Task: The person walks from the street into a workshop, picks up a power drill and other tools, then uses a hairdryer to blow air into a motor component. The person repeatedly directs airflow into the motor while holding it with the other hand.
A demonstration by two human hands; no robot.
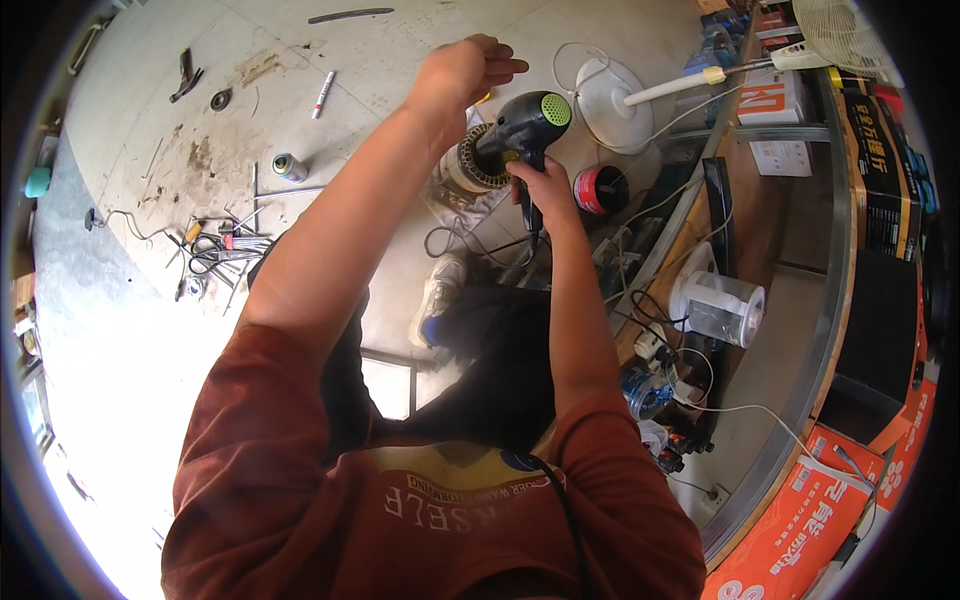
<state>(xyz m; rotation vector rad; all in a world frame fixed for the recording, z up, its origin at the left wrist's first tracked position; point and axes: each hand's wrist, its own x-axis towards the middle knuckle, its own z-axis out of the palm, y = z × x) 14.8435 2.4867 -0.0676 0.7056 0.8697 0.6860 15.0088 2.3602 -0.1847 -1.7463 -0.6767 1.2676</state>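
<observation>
My right hand [546, 187] grips the handle of a black hair dryer [521, 124] with a green rear grille. The dryer's nozzle points into the round opening of a motor stator [474, 161], whose rim shows coil windings. My left hand [469, 71] is raised beyond the stator with its fingers spread slightly and nothing visible in it; its palm side is partly hidden. Just right of the dryer, a black spool with a red label [590, 189] rests on the floor. The dryer's cord loops down near my shoe [439, 294].
Left lie a hammer [184, 79], a marker [323, 95], a spray can [289, 167] and scissors [206, 255] among metal rods. A white fan base [615, 101] stands to the right, by a long shelf frame [832, 300] with a clear-sided kettle [724, 307], cables and boxes.
</observation>
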